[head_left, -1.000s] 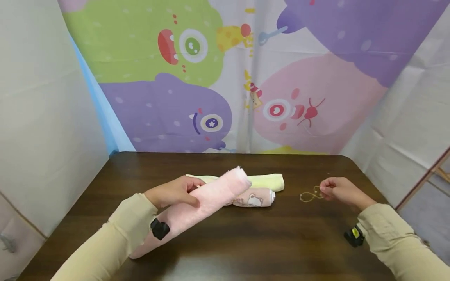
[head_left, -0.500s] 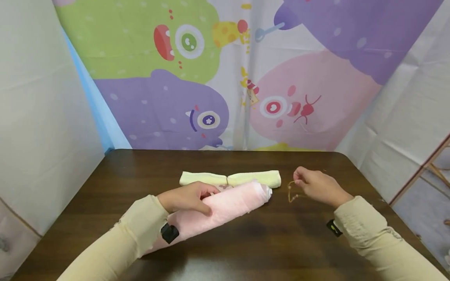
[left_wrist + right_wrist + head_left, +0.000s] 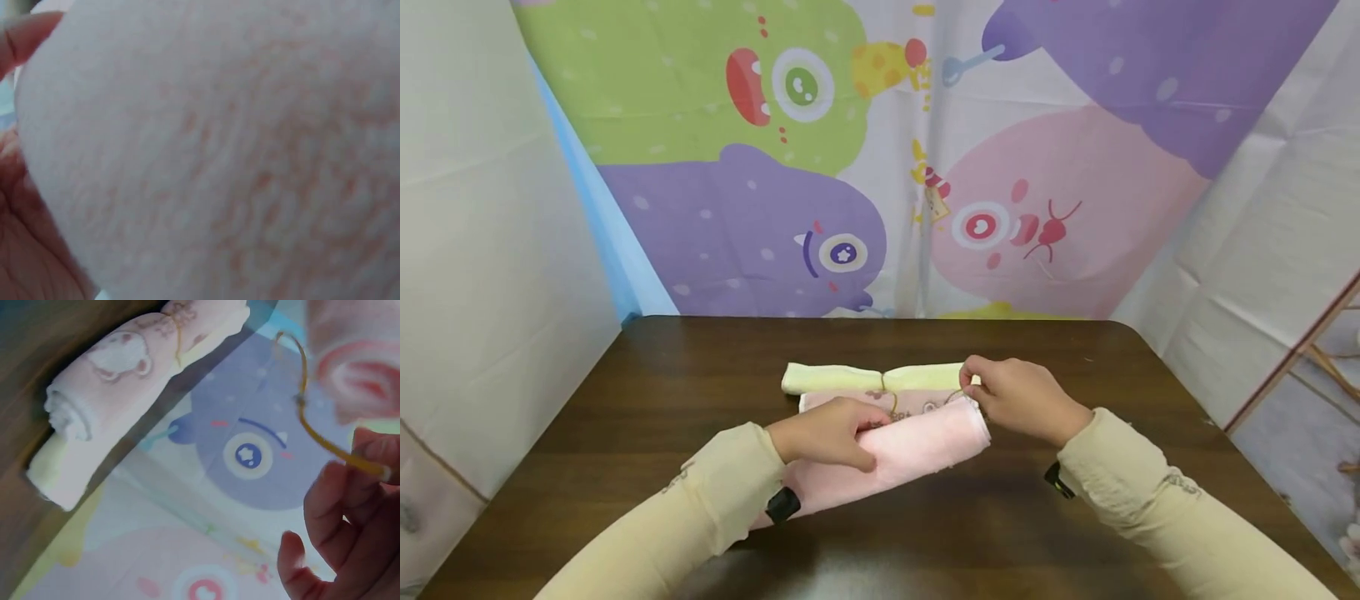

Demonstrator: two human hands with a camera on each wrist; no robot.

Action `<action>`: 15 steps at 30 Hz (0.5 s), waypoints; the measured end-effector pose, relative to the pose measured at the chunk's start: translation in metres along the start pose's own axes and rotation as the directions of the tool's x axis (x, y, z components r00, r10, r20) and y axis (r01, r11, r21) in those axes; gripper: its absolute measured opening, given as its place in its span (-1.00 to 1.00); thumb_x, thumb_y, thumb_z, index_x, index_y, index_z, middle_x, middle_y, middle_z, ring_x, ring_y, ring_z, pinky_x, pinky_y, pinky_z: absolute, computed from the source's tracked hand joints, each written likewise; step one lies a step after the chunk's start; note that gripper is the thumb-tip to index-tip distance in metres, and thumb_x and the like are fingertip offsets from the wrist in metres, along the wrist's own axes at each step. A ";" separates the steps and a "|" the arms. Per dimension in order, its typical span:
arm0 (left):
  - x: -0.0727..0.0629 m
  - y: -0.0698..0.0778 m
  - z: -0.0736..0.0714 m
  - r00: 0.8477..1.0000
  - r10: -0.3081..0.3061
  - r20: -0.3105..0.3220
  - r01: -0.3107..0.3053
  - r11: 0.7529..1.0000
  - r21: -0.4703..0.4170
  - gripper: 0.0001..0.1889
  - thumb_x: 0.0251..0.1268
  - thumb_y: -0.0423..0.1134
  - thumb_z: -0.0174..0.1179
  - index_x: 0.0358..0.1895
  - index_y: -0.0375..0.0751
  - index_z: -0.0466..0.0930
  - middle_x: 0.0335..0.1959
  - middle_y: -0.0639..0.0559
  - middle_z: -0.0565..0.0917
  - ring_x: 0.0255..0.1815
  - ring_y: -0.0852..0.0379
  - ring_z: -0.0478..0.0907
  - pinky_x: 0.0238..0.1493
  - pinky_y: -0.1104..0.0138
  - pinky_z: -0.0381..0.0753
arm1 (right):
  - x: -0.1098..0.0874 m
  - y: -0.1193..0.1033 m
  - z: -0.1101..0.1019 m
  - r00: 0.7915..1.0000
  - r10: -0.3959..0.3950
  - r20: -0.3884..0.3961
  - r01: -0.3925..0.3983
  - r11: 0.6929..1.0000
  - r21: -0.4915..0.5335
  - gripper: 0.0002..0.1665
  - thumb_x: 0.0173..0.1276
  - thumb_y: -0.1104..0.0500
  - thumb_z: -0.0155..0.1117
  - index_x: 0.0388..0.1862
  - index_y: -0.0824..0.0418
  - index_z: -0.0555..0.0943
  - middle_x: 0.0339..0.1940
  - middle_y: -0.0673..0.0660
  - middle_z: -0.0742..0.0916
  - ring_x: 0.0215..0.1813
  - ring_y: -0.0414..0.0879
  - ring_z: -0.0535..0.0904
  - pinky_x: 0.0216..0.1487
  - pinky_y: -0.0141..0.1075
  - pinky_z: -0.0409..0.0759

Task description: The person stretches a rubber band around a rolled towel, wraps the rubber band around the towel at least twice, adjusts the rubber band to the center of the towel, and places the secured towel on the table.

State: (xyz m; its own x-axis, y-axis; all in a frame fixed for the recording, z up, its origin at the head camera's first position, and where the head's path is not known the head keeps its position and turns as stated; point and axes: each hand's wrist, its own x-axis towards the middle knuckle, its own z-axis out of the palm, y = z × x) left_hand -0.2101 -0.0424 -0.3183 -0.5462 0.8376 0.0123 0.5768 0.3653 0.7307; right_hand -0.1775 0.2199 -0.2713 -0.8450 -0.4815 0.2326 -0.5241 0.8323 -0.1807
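In the head view my left hand (image 3: 827, 436) grips a rolled pink towel (image 3: 921, 442), thumb on the near side, with its right end raised towards my right hand (image 3: 1026, 402). That hand pinches a thin yellow elastic band (image 3: 304, 422) between thumb and fingertips. The band hangs as a narrow loop right by the towel's rolled end in the right wrist view. Pink terry cloth (image 3: 206, 150) fills most of the left wrist view, with parts of the hand at its left edge.
Behind the held towel lie a pale yellow rolled towel (image 3: 835, 377) and a pink one with a bear print (image 3: 119, 359). Each has a thin band round its middle. A brown table (image 3: 700, 350) carries them, with a cartoon curtain (image 3: 737, 217) at its back.
My right hand has moved left with the elastic band, up to the towel's end. My left hand has shifted right and lowered the towel's raised end to a flatter tilt.
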 end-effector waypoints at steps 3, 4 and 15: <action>0.002 0.001 0.003 1.000 -0.008 -0.017 0.009 0.999 0.043 -0.70 -0.10 -0.41 0.28 -0.18 -0.30 0.62 -0.58 0.23 0.41 -0.56 0.37 0.27 -0.48 0.48 0.30 | 0.007 -0.006 0.002 0.997 -0.070 -0.035 0.068 0.996 -0.058 -0.89 0.24 0.30 0.26 -0.37 0.10 0.53 -0.77 -0.13 0.39 -0.65 -0.25 0.25 -0.59 -0.32 0.31; 0.003 0.001 0.003 1.000 -0.015 -0.018 0.016 0.999 0.049 -0.71 -0.10 -0.41 0.28 -0.18 -0.31 0.62 -0.59 0.22 0.41 -0.57 0.37 0.26 -0.49 0.48 0.30 | 0.009 -0.008 0.003 0.995 -0.093 -0.042 0.090 0.993 -0.079 -0.90 0.23 0.29 0.28 -0.38 0.11 0.54 -0.77 -0.13 0.41 -0.66 -0.25 0.25 -0.59 -0.31 0.33; 0.010 0.012 0.007 0.987 -0.113 -0.116 0.131 0.977 0.167 -0.82 -0.05 -0.34 0.16 -0.59 -0.17 0.32 -0.66 0.13 0.23 -0.58 0.22 0.20 -0.50 0.42 0.22 | 0.015 -0.029 0.004 0.930 -0.348 -0.115 0.305 0.908 -0.286 -0.81 0.05 0.31 0.41 -0.47 0.04 0.60 -0.72 -0.09 0.57 -0.58 -0.10 0.46 -0.44 -0.25 0.39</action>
State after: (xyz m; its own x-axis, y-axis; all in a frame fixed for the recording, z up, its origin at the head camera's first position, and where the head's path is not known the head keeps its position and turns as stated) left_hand -0.2045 -0.0265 -0.3140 -0.6747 0.7381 0.0090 0.5931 0.5348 0.6018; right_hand -0.1756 0.1873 -0.2665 -0.5911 -0.7063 0.3896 -0.7030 0.6879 0.1804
